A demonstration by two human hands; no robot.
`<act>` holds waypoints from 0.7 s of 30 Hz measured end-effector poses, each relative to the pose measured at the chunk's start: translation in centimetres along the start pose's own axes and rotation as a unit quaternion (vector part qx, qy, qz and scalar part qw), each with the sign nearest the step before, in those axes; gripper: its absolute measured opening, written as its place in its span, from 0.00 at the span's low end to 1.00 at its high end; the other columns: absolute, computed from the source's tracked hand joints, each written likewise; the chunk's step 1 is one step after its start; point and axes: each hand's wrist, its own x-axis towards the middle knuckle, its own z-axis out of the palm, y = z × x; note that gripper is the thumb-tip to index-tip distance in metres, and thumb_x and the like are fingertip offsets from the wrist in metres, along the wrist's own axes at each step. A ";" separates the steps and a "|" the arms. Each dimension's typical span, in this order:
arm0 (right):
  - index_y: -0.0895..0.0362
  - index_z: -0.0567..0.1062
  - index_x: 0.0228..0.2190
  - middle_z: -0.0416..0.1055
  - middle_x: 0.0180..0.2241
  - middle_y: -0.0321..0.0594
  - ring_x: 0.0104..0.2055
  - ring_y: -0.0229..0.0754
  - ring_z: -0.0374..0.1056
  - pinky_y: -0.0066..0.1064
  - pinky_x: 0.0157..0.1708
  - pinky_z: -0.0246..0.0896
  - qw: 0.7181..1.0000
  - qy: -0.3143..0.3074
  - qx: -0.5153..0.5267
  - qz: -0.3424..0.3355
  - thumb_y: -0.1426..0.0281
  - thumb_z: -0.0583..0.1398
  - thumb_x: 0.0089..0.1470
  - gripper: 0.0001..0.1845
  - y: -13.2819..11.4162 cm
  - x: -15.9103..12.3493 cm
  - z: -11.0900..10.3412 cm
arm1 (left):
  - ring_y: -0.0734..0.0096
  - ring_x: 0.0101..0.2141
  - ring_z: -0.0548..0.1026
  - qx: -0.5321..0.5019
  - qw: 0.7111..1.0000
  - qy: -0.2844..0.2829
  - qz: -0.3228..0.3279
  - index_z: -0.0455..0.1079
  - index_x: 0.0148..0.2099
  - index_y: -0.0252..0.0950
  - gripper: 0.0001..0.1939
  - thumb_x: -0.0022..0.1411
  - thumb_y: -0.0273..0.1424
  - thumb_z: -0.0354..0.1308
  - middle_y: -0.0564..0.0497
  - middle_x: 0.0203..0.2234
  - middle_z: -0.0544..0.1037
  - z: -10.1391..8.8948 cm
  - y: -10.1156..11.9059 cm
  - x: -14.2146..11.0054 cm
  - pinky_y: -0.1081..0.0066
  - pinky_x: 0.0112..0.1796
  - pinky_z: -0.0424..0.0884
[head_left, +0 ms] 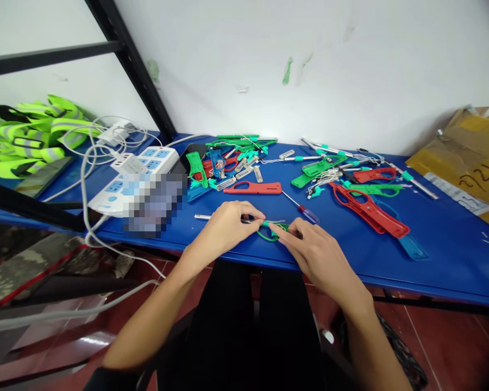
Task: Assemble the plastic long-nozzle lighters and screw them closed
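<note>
Near the table's front edge, my left hand pinches a metal lighter tube, whose far end sticks out to the left. The tube's other end meets a green lighter handle shell lying between my hands. My right hand has its fingers bent over this shell, with the index finger pressing near a small teal part and thin white wires. The fingers hide much of the shell. Just behind my hands lie a red handle shell and a screwdriver with a clear purple-blue handle.
Green, blue and red shells with clear fuel tanks are heaped at the back. More metal tubes and red shells lie to the right. A cardboard box stands far right; a power strip with cables lies left, beside yellow-green straps.
</note>
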 end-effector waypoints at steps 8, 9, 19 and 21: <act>0.47 0.73 0.69 0.71 0.39 0.40 0.37 0.42 0.66 0.34 0.38 0.63 1.000 0.011 -0.012 -0.009 0.74 0.53 0.77 0.26 0.1 -0.1 0.1 | 0.59 0.42 0.86 0.176 0.975 -0.104 0.089 0.87 0.41 0.43 0.11 0.69 0.25 0.64 0.51 0.43 0.89 -2.5 1.8 1.7 0.66 0.43 0.75; 0.48 0.74 0.68 0.71 0.39 0.40 0.36 0.42 0.66 0.33 0.37 0.63 1.000 0.011 -0.012 -0.010 0.74 0.53 0.77 0.26 0.1 -0.1 0.1 | 0.59 0.42 0.85 0.198 0.968 -0.108 0.107 0.87 0.40 0.42 0.11 0.69 0.25 0.63 0.50 0.42 0.89 -2.6 1.9 1.8 0.66 0.42 0.75; 0.46 0.74 0.68 0.72 0.38 0.40 0.36 0.42 0.65 0.33 0.38 0.62 1.000 0.012 -0.018 -0.009 0.74 0.54 0.76 0.25 -0.1 -0.1 0.3 | 0.56 0.44 0.85 0.286 0.945 -0.085 0.132 0.84 0.49 0.39 0.12 0.76 0.28 0.58 0.45 0.44 0.88 -1.9 2.1 0.7 0.64 0.43 0.73; 0.46 0.74 0.68 0.72 0.39 0.41 0.36 0.42 0.65 0.34 0.39 0.63 1.000 0.011 -0.018 -0.006 0.74 0.54 0.76 0.26 -0.2 -0.1 0.3 | 0.56 0.46 0.85 0.277 0.946 -0.072 0.156 0.82 0.53 0.38 0.11 0.77 0.29 0.57 0.45 0.45 0.88 -1.9 1.6 0.4 0.62 0.47 0.72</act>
